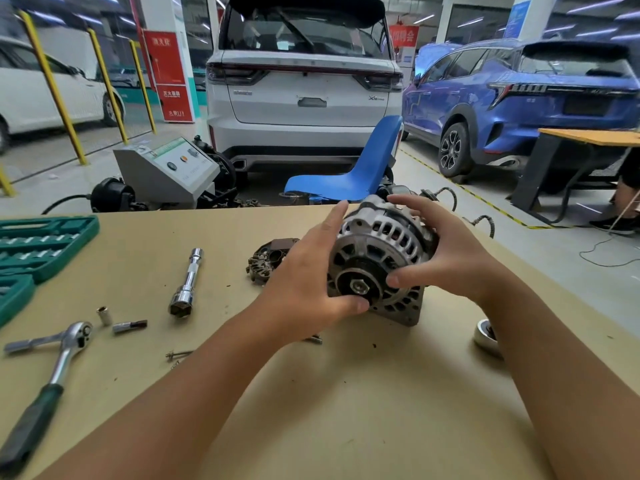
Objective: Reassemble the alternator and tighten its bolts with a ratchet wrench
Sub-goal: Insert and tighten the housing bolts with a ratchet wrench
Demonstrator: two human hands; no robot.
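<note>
A car workshop, with a tan workbench (311,410) in front. Both hands cup the alternator (375,261) at mid-table: left hand (304,289) and right hand (446,251), fingers curled around its housing. A ratchet wrench (45,382) lies far left, near what may be bolts (178,355).

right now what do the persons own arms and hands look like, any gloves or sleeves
Both are bare: the left hand and right hand wear no gloves, and no sleeves show on either forearm up to the picture's edge. No rings, watch or bands are visible on the fingers or wrists. The nails look short and plain.
</note>
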